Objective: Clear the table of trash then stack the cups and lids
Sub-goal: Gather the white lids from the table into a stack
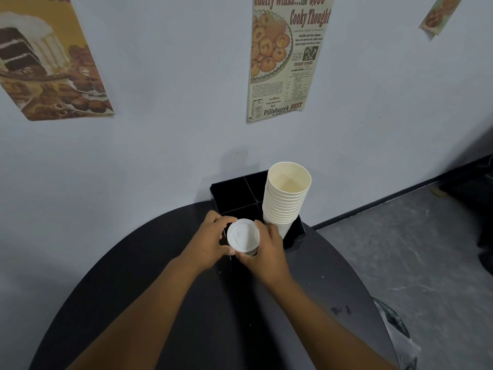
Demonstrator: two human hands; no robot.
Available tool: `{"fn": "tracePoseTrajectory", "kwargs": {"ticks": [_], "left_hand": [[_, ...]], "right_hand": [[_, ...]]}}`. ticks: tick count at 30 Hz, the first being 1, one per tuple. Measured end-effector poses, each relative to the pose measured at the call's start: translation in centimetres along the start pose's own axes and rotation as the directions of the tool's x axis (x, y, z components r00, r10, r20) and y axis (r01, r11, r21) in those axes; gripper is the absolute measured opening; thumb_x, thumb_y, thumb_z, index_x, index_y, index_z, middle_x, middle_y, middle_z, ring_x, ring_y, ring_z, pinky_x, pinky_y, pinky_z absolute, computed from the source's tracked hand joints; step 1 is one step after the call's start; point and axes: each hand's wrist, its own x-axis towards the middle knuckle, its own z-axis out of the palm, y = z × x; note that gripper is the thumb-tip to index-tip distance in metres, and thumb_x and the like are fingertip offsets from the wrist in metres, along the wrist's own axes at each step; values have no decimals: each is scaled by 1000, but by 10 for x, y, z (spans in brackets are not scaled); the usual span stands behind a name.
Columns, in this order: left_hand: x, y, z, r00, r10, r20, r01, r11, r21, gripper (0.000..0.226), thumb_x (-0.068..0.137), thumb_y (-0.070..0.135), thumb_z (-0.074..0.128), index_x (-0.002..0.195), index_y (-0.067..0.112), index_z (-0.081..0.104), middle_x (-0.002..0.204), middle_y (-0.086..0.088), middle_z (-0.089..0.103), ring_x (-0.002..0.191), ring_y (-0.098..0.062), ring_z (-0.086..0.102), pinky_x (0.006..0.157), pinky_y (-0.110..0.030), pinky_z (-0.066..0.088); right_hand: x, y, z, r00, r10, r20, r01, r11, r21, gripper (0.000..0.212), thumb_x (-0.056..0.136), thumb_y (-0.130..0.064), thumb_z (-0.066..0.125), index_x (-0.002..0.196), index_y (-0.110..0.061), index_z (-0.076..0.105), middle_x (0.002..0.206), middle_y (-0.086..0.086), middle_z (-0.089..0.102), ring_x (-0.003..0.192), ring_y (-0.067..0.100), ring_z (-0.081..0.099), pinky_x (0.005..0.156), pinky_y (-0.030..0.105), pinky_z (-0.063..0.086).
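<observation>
At the centre of the head view, both hands close around a stack of white round plastic lids [243, 234], fingers curled against its sides: the left hand [210, 243] on the left of the stack, the right hand [266, 245] on the right. The stack sits at the near left compartment of a black divided organiser box [229, 194], which stands on the dark rounded surface [165, 311] against the pale wall. Just right of the lids, a tall stack of cream paper cups [286, 198] rises from the near right compartment. Old baking posters [286, 57] hang across the upper frame. A clear plastic bag [394, 324] shows at lower right.
</observation>
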Motion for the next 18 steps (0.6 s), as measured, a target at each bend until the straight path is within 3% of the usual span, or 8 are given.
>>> {"fn": "tracePoseTrajectory", "kwargs": {"ticks": [4,9,13,18], "left_hand": [[2,-4,3,1000,-10,-7,11,998,67,81,76,18,90,147,29,52,119,9,36,104,-12,44,102,-30,48],[2,-8,4,1000,10,-11,-9,996,87,83,77,21,90,150,26,51,119,9,37,111,-13,45,104,-30,48],[0,-11,4,1000,16,-26,-15,999,45,82,76,22,91,148,29,53,119,14,39,112,-13,46,106,-33,48],[-8,-8,4,996,22,-88,-28,997,-70,75,76,18,91,141,35,58,115,26,41,106,-10,49,90,-14,42]], "right_hand": [[0,0,1,1000,16,27,-13,996,-88,94,72,-42,87,150,-20,39,141,2,41,131,27,42,99,44,50],[1,5,3,998,27,61,-20,993,-115,101,76,-44,84,157,-17,29,147,1,37,135,25,37,106,44,46],[-4,6,4,999,-36,-2,36,997,-64,89,73,-43,83,149,-20,42,141,-3,43,127,24,45,99,41,51],[-10,6,1,995,-64,-83,71,994,82,78,73,-40,85,142,-30,50,136,-13,46,123,18,46,97,25,40]]}}
